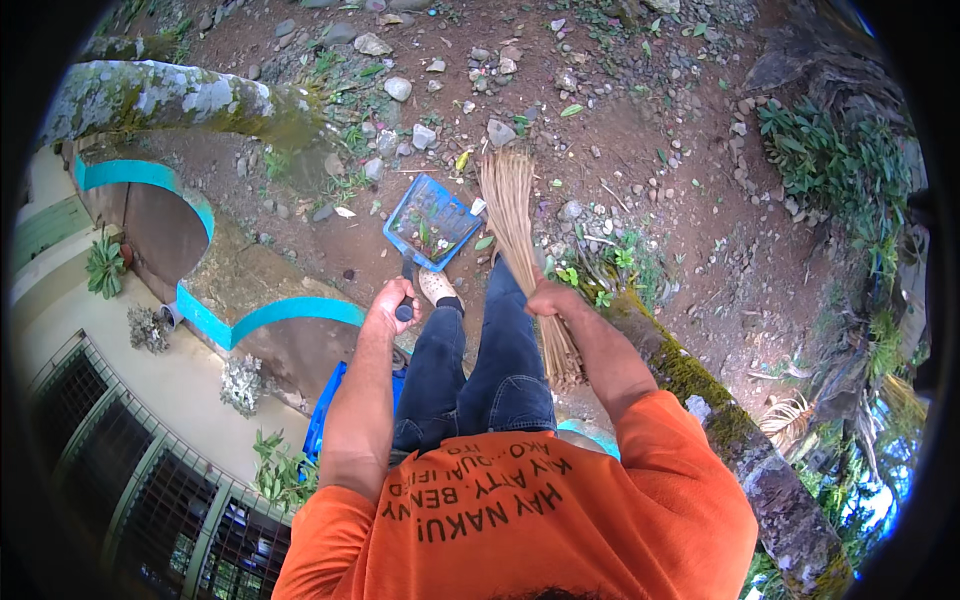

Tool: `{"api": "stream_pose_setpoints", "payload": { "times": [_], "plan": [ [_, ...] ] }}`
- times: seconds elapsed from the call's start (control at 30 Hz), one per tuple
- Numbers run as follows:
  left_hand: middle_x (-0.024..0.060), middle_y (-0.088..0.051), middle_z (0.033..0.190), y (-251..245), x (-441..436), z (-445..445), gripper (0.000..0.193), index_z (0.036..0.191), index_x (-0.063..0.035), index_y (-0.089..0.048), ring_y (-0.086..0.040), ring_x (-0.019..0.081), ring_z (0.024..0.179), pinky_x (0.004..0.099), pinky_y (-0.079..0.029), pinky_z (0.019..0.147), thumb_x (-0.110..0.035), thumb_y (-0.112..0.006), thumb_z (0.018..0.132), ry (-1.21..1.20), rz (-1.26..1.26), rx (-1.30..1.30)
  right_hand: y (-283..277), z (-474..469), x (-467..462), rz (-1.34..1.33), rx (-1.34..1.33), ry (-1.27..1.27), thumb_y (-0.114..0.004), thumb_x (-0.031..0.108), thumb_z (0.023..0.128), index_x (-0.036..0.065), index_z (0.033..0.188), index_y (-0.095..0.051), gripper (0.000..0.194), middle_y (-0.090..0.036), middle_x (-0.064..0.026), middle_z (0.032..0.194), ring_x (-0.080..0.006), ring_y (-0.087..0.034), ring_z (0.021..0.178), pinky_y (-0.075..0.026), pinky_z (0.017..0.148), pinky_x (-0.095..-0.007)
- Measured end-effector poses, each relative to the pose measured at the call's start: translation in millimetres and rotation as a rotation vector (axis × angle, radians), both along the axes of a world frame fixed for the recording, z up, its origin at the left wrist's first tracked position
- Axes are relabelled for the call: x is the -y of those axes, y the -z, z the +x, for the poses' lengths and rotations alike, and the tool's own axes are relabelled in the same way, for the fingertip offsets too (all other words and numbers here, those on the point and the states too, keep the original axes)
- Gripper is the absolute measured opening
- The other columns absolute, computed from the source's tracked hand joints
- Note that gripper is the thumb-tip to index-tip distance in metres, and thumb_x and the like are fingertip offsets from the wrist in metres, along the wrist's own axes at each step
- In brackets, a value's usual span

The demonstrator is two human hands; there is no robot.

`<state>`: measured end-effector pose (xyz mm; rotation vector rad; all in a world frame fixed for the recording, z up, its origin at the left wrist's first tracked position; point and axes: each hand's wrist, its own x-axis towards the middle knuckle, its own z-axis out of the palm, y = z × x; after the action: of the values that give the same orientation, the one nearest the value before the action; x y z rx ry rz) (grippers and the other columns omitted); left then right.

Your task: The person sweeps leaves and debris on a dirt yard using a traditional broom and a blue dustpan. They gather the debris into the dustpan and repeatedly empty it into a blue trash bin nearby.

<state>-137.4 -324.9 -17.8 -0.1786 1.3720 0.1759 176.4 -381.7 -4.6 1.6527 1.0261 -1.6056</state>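
Note:
My left hand (393, 306) is closed around the dark handle (406, 271) of a blue plastic dustpan (424, 187). The pan lies ahead of my light clog (439, 288), with leaves and dirt inside it. In my right hand (551, 297) is a stick broom (510, 202), gripped around its bundled stalks. Its spread bristle end points away from me, right of the dustpan, while the thick butt end hangs by my thigh. A small white scrap (478, 206) lies between the pan's right edge and the bristles.
Stones such as a grey one (500, 133) dot the bare soil (645, 142). Mossy tree trunks rise at left (187, 97) and right (720, 390). A scalloped wall with turquoise edging (300, 309) runs at left, beside a blue bin (326, 409). Shrubs (840, 157) grow at far right.

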Motion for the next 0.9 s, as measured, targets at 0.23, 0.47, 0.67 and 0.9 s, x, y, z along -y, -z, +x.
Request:
{"api": "stream_pose_setpoints", "payload": {
  "times": [0.23, 0.47, 0.67, 0.9],
  "plan": [
    [0.0053, -0.044, 0.063, 18.3, 7.3, 7.4, 0.009, 0.074, -0.0137, -0.046, -0.048, 0.0177, 0.048, 0.0321, -0.041, 0.043, -0.005, -0.049, 0.075, -0.070, -0.042, -0.069, -48.1, -10.3, 54.8, 0.039, -0.112, -0.057, -0.066, 0.019, 0.066, 0.008, 0.148, 0.001, 0.107, -0.057, -0.0271, 0.119, -0.0359, -0.057, 0.109, -0.046, 0.093, -0.0363],
    [0.0076, -0.048, 0.063, 12.1, 12.2, 5.5, 0.014, 0.080, -0.0129, -0.043, -0.048, 0.0165, 0.047, 0.0316, -0.041, 0.043, -0.004, -0.049, 0.070, -0.112, -0.046, -0.032, -42.6, 55.0, -51.2, 0.242, 0.048, -0.052, -0.066, 0.016, 0.070, 0.009, 0.149, 0.001, 0.103, -0.059, -0.0274, 0.115, -0.0356, -0.059, 0.106, -0.047, 0.092, -0.0363],
    [0.0059, -0.045, 0.057, 6.4, 10.8, 30.1, 0.006, 0.072, -0.0109, -0.044, -0.048, 0.0164, 0.044, 0.0312, -0.040, 0.038, -0.007, -0.046, 0.077, -0.108, -0.005, -0.147, 35.3, 20.2, -80.8, 0.048, -0.032, -0.337, -0.069, 0.021, 0.066, 0.001, 0.147, 0.002, 0.109, -0.060, -0.0271, 0.115, -0.0348, -0.061, 0.104, -0.049, 0.087, -0.0359],
    [0.0065, -0.045, 0.056, 6.8, -1.0, 43.3, 0.009, 0.071, -0.0098, -0.044, -0.047, 0.0177, 0.043, 0.0314, -0.040, 0.037, -0.011, -0.047, 0.080, -0.125, -0.069, -0.187, -23.6, 66.1, -14.5, -0.027, -0.183, -0.343, -0.071, 0.018, 0.067, 0.009, 0.148, 0.004, 0.111, -0.056, -0.0275, 0.120, -0.0355, -0.058, 0.108, -0.047, 0.092, -0.0379]
  ]
}}
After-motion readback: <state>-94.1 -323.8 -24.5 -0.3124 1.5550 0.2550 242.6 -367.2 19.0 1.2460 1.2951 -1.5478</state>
